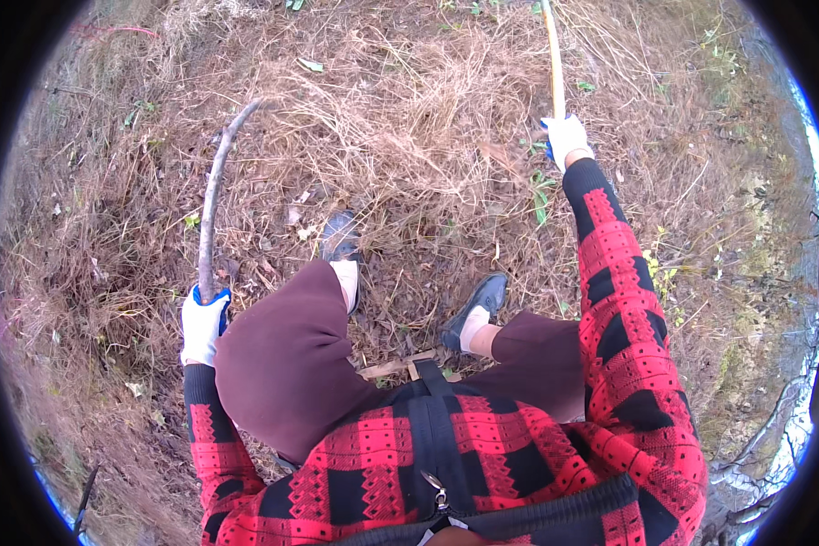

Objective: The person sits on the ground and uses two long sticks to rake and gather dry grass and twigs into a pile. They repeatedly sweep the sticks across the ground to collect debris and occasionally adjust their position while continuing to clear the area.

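Observation:
On the left side, my left hand (203, 326), in a white glove with blue on the palm side, grips the lower end of a curved grey branch (213, 198). The branch points forward over dry grass, its far end bending to the right. My right hand (567, 140), in a similar glove, is stretched far forward and closed round a long pale stick or handle (555, 61). That stick runs out of the picture at the top, so its far end is hidden. The two hands are wide apart.
Matted dry grass (409, 123) and dead leaves cover the ground, with a few green plants (540, 201). My dark shoes (481, 304) stand apart on it. Behind them lies a piece of wood (389, 368). Bare branches (771, 437) show at the right rim.

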A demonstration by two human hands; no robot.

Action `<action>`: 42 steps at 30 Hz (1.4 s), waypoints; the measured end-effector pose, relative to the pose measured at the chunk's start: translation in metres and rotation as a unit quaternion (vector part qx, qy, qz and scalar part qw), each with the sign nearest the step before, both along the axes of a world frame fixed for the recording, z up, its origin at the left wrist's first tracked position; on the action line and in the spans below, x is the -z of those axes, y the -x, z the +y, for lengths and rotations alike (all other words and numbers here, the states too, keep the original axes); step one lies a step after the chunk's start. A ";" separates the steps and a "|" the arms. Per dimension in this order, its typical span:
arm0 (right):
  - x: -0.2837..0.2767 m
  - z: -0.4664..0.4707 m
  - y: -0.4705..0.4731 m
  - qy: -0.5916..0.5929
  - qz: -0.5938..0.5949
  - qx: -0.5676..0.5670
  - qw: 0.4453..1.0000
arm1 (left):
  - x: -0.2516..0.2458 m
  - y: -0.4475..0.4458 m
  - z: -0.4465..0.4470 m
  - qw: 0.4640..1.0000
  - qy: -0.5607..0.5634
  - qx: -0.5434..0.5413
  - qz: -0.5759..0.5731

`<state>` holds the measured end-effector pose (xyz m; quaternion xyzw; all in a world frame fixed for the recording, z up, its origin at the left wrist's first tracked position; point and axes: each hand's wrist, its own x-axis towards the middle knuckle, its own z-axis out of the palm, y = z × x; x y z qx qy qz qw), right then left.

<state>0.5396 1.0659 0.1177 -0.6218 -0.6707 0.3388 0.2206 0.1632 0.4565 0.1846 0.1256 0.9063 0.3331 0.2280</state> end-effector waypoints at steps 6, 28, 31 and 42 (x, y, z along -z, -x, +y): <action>0.039 0.003 0.027 0.176 0.160 -0.045 0.970 | 0.034 -0.014 -0.055 0.987 -0.064 -0.058 -0.137; 0.001 -0.251 -0.038 0.051 -0.134 -0.347 0.927 | 0.018 -0.041 -0.049 0.988 -0.067 -0.025 -0.138; 0.004 -0.238 -0.039 0.099 -0.141 -0.347 0.922 | 0.011 -0.047 -0.042 0.988 -0.083 -0.020 -0.129; 0.004 -0.229 -0.035 0.203 0.140 -0.151 0.957 | -0.027 -0.010 -0.002 0.992 -0.121 0.036 -0.023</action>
